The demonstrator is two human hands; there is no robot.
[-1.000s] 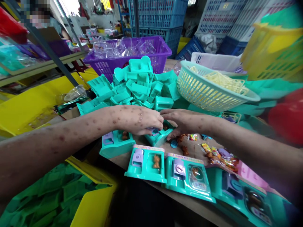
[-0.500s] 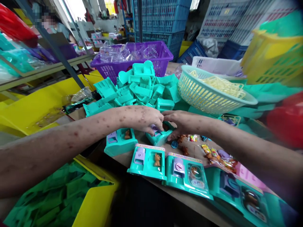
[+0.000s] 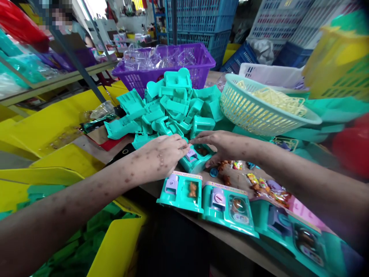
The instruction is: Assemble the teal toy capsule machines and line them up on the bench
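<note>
A teal toy housing [image 3: 193, 164] with a lilac coin-slot piece and a small brown animal figure lies on the table between my hands. My left hand [image 3: 170, 154] is closed, its fingertips at the housing's upper left edge; its thumb is mostly hidden. Curved around the right side is my right hand [image 3: 216, 147], fingers at the top edge and thumb at the lower right. In front stand a similar toy with a brown figure [image 3: 180, 192] and another with a clear round cover [image 3: 229, 209]. A small blue disc [image 3: 213, 172] lies by my right thumb.
Teal plastic parts [image 3: 173, 104] are heaped behind my hands. Beyond stands a purple basket [image 3: 206, 63] of clear parts; a mint basket [image 3: 253, 111] holds pale yellow pieces. Brown figures and small packets [image 3: 261, 184] lie right. A yellow bin [image 3: 115, 238] is at lower left. A person sits far left.
My left hand has shifted left and down from over the housing to its left edge, now hiding the toy that stood there. My right hand stays at the housing. The view has shifted slightly.
</note>
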